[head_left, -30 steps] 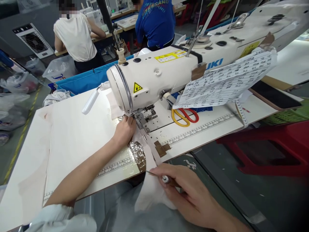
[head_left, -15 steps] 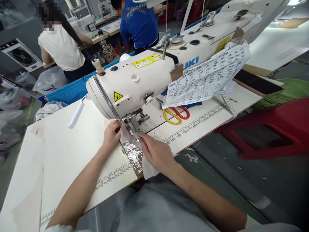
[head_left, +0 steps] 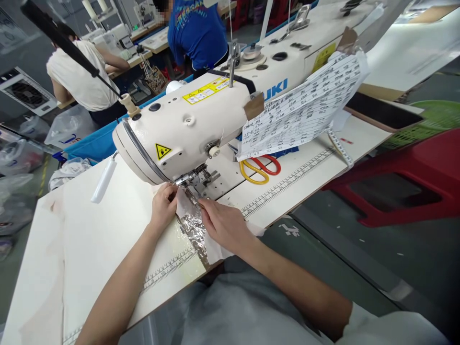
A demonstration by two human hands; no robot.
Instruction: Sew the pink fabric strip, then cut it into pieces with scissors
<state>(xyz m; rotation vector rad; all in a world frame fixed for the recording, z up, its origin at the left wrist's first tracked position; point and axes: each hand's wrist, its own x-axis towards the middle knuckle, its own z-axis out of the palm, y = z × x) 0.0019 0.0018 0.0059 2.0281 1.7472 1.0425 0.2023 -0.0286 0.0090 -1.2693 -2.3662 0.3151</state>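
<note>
A white sewing machine [head_left: 187, 124] stands across the table in front of me, its needle area low at the front end. My left hand [head_left: 164, 206], fingers pinched, grips pale thin fabric [head_left: 184, 203] just left of the presser foot. On the near right side of the foot, my right hand [head_left: 227, 225] is closed on the same fabric, whose loose part hangs under the palm towards the table edge. Between both hands lies a shiny, silvery strip [head_left: 196, 230] on the tabletop. The fingertips of both hands are partly hidden.
Yellow-and-red handled scissors [head_left: 260, 168] lie right of the needle area, below a handwritten sheet [head_left: 302, 112]. A dark phone [head_left: 383, 112] and a red stool [head_left: 406, 187] are farther right. A white-handled tool [head_left: 104, 181] rests at left. Two people sit beyond the machine.
The view has shifted slightly, so the machine sits further left. My right hand stays close to the presser foot with the fabric; its loose part now spreads further right under the wrist.
</note>
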